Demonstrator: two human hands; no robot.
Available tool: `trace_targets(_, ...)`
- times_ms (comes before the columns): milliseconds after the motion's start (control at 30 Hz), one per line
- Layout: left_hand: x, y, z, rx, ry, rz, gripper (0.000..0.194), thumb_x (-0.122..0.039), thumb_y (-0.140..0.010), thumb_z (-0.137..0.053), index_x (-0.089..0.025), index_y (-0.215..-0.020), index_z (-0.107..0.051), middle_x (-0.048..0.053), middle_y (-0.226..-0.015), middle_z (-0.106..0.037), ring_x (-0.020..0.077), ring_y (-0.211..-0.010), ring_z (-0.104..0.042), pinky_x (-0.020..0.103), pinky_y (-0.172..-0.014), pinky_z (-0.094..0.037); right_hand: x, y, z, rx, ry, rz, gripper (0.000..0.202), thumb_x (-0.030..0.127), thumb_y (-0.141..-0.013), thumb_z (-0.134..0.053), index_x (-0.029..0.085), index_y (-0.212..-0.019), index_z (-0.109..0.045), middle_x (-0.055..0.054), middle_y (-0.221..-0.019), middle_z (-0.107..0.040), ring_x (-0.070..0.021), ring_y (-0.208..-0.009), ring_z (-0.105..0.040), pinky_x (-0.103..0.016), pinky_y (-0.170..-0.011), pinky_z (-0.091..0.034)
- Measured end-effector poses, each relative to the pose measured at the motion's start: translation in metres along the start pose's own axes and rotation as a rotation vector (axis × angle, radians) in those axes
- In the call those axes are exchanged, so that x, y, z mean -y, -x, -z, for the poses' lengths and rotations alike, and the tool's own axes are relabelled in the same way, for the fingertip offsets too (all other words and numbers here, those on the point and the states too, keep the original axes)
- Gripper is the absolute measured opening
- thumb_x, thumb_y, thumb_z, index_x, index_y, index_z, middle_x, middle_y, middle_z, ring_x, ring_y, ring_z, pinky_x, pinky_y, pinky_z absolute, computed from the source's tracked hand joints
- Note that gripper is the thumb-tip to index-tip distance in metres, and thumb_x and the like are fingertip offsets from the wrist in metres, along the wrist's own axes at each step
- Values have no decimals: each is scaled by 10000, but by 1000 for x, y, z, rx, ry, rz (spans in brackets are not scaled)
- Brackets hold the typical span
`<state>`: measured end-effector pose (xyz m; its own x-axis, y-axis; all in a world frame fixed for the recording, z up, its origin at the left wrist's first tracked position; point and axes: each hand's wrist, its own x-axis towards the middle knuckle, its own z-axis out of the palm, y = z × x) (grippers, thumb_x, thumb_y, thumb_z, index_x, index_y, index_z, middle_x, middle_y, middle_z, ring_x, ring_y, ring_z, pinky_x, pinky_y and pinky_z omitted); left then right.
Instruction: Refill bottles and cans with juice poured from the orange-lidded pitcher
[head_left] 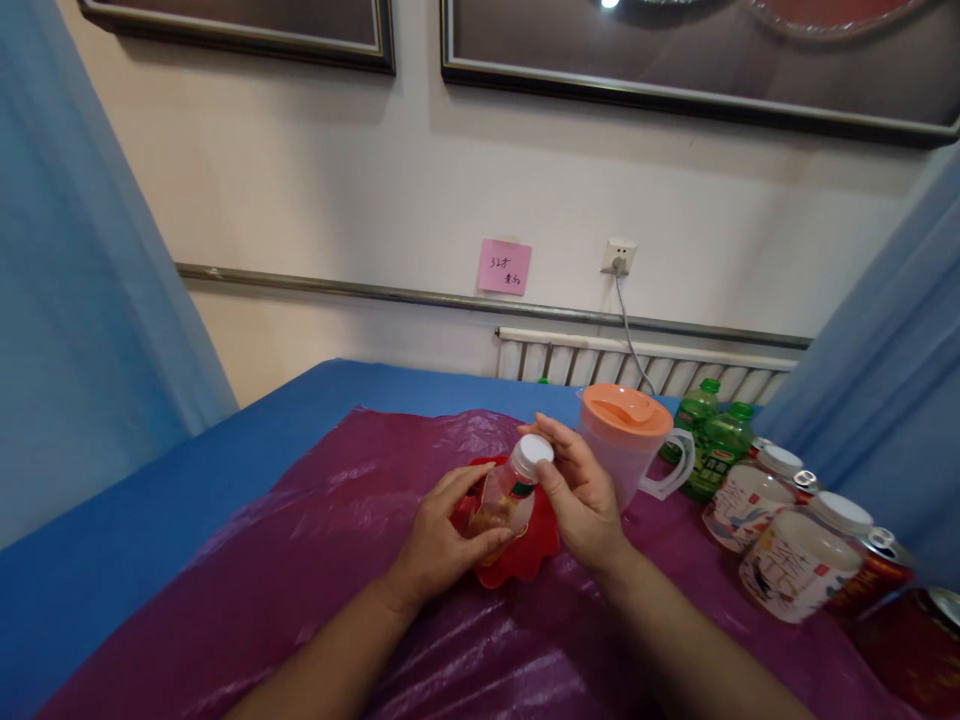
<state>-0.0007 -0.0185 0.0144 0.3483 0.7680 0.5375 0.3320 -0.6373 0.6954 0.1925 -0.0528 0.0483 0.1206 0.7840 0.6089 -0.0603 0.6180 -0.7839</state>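
A clear bottle (499,505) with a white cap, a green-edged label and some brownish content is tilted over a red scalloped dish (525,560). My left hand (442,535) wraps round the lower part of the bottle. At its top, my right hand (581,495) has the thumb against the side of the white cap (535,452), with the other fingers curved behind it. Part of the dish is hidden behind the bottle and my hands.
A pitcher (626,450) with an orange lid stands just right of my right hand. Beyond it are green bottles (724,450), white-lidded jars (799,560) and red cans (874,575). Purple plastic sheeting (300,580) covers part of the blue table (217,470). Curtains hang at both sides.
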Motion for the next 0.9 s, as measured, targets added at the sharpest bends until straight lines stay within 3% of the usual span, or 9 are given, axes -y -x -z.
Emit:
trace_targets(100,-1,0,-1,-3,2,-12,640,-397,-705,-867,-261,-1287,-638,89,-1292,-697,285,-1190,-660,476,-1043,-525,-6,1,1,-75,93,18,659,450,-809,-826,290,-1372,-522,-89,-1271,-626,-266,-1190,-616,-457,-1059,-480)
trace_targets(167,-1,-1,0,-4,4,-8,646,-410,-707,-867,-261,-1291,-635,92,-1293,-696,287,-1193,-659,478,-1042,-525,-5,0,1,-31,65,42,732,500,-820,-800,287,-1433,-462,-111,-1370,-575,-286,-1272,-570,-480,-1098,-450)
trace_targets(300,1,-1,0,-7,6,7,650,-429,-714,-859,-259,-1299,-630,102,-1303,-688,296,-1201,-653,497,-1049,-517,-1,0,0,37,-4,47,468,402,-1040,-508,307,-1488,-417,-106,-1433,-575,-248,-1341,-535,-496,-1130,-416)
trace_targets(400,2,-1,-1,-4,5,12,642,-412,-715,-858,-262,-1296,-631,102,-1308,-685,295,-1206,-649,500,-1051,-515,-5,0,0,-55,106,49,423,368,-969,-649,296,-1370,-536,-88,-1271,-648,-246,-1202,-615,-475,-1059,-476)
trace_targets(500,1,0,-1,3,1,12,633,-386,-709,-860,-265,-1289,-634,100,-1309,-685,298,-1210,-646,507,-1055,-510,-7,1,1,-129,172,55,562,397,-847,-792,275,-1334,-540,-85,-1222,-632,-259,-1144,-624,-478,-1038,-487)
trace_targets(633,1,-1,0,1,3,19,645,-418,-712,-853,-250,-1293,-629,114,-1301,-689,308,-1201,-651,528,-1048,-510,1,0,0,-29,21,57,500,415,-999,-576,266,-1457,-443,-129,-1424,-571,-271,-1322,-547,-515,-1124,-423)
trace_targets(700,0,-1,1,4,7,26,651,-434,-713,-852,-248,-1296,-628,117,-1303,-688,309,-1198,-654,529,-1043,-515,3,-1,-1,-1,-25,27,430,369,-1031,-520,278,-1448,-466,-113,-1415,-602,-252,-1328,-553,-503,-1139,-415)
trace_targets(900,1,-2,0,18,13,36,628,-422,-721,-845,-254,-1287,-633,117,-1312,-687,311,-1215,-649,529,-1054,-509,-6,-2,-3,-108,64,32,268,310,-917,-701,259,-1169,-626,-75,-1197,-676,-240,-1148,-634,-453,-1049,-479)
